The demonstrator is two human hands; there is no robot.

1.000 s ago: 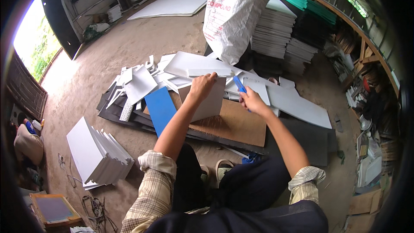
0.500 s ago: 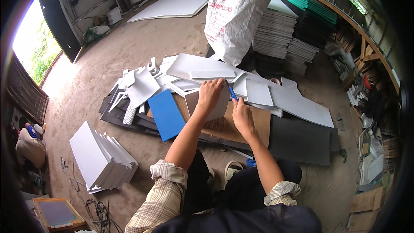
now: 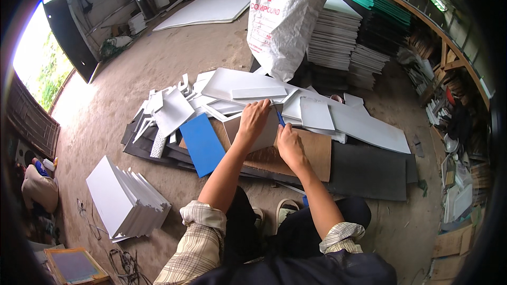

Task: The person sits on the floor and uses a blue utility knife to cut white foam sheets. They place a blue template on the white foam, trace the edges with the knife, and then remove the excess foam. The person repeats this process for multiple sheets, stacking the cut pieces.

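My left hand (image 3: 254,120) is closed over the top of a whitish panel (image 3: 268,136), with its fingers bent at the upper edge. Closed around a blue-handled cutter knife (image 3: 280,119) is my right hand (image 3: 290,142), close to the panel's right edge. The knife points away from me; its blade is too small to make out. Beneath the panel lies a brown board (image 3: 312,153). A flat blue panel (image 3: 203,145) rests left of my left forearm. Just beyond my hands a narrow white strip (image 3: 257,93) lies on a long white sheet (image 3: 364,126).
White offcuts (image 3: 171,108) are heaped at the far left of the pile, over dark sheets (image 3: 364,171). A stack of white panels (image 3: 119,195) stands on the floor at left. Beyond the pile rises a large white sack (image 3: 285,26). Another person (image 3: 39,187) sits at the left edge.
My right hand and the knife have shifted slightly left, closer to the panel's edge, and the knife stands steeper. My left hand keeps its hold on the panel.
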